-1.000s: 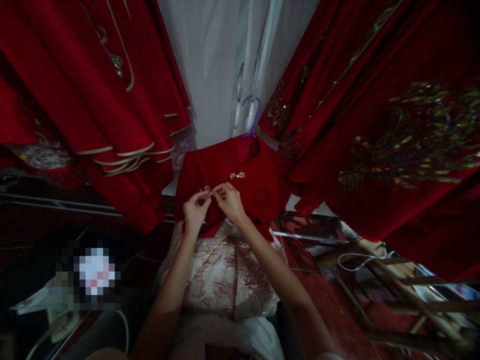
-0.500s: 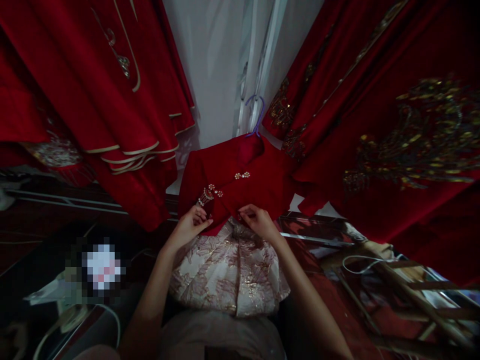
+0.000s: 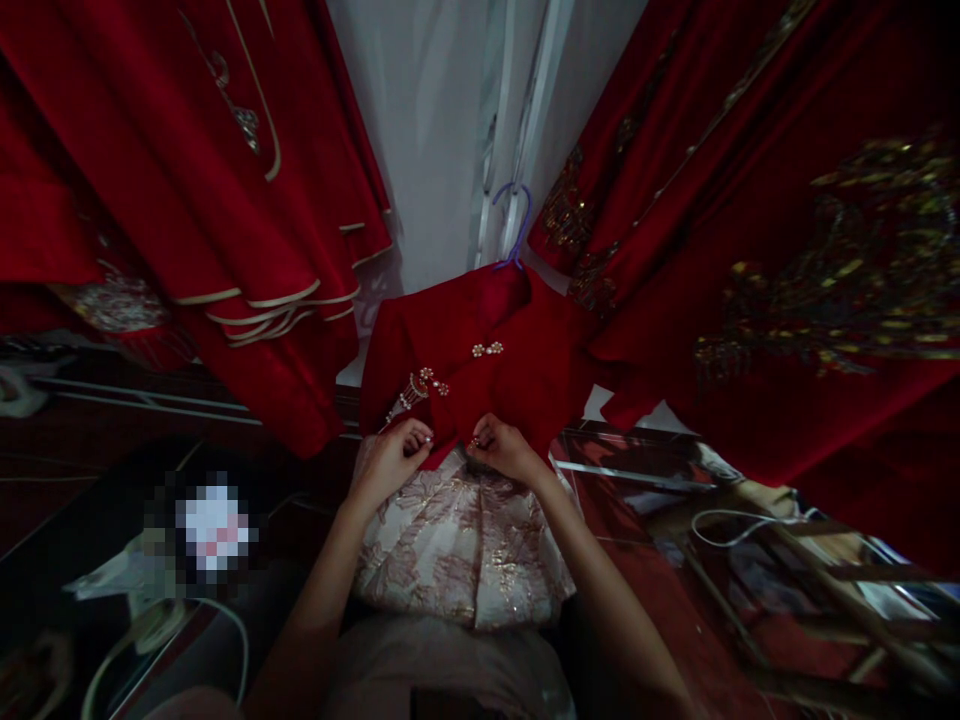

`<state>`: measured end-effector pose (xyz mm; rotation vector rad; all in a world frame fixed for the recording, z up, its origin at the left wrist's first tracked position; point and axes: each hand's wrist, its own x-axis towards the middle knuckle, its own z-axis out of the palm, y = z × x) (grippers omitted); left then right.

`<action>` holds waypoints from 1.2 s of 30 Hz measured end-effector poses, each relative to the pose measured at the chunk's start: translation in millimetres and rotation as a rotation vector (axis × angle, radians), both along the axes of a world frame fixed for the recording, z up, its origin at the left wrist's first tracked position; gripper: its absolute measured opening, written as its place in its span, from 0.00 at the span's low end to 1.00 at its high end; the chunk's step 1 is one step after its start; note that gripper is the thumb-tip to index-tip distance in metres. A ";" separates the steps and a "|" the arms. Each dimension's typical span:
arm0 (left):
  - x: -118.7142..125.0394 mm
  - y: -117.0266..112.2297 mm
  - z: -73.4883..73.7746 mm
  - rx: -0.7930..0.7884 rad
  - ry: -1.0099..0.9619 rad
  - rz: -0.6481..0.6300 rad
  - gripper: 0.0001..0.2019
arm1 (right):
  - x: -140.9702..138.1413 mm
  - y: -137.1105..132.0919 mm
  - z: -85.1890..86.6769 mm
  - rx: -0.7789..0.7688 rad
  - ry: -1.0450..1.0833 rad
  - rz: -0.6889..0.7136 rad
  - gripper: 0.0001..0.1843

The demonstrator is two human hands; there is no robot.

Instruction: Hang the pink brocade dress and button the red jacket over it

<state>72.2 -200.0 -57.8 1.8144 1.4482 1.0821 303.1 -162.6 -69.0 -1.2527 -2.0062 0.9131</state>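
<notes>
A short red jacket point(image 3: 525, 385) hangs in front of me on a purple hanger point(image 3: 525, 222). Below it, a pale brocade skirt point(image 3: 469, 550) with a metallic leaf pattern spreads toward my lap. One beaded clasp point(image 3: 487, 349) joins the upper front; a second beaded ornament point(image 3: 433, 384) with a tassel sits lower left. My left hand point(image 3: 401, 458) pinches the jacket's lower left front edge, with a small shiny bead at its fingertips. Opposite, my right hand point(image 3: 504, 450) is closed on the other front edge, where a small beaded piece shows. The two edges are apart.
Long red garments with gold trim point(image 3: 277, 240) hang at left, and a red gown with gold sequins point(image 3: 862, 270) at right. White doors point(image 3: 435, 150) stand behind. A wooden rack point(image 3: 825, 590) with a white cable is at lower right; a dark surface point(image 3: 90, 520) lies lower left.
My two hands have come closer together, the left moving right with the jacket edge and the right shifting slightly left. The beaded piece at the right fingertips shows more clearly.
</notes>
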 end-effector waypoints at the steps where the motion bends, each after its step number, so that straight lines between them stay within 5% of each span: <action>1: 0.9 -0.2 0.0 0.003 0.017 -0.025 0.06 | -0.3 -0.1 1.2 0.006 0.010 -0.003 0.11; 9: 12.9 -3.5 2.0 -0.041 -0.068 -0.043 0.08 | -11.2 -12.4 33.5 -0.148 0.223 0.192 0.14; 15: 19.1 1.0 -15.7 -0.056 -0.211 -0.011 0.08 | -36.3 -17.6 22.1 -0.028 0.265 -0.030 0.09; 27: 18.5 6.1 -30.8 -0.120 -0.370 0.065 0.09 | -40.8 -18.9 12.9 0.043 0.221 -0.070 0.04; 36: 13.4 2.0 -9.8 -0.125 -0.223 0.004 0.06 | -48.5 -31.0 19.1 0.189 -0.028 -0.211 0.05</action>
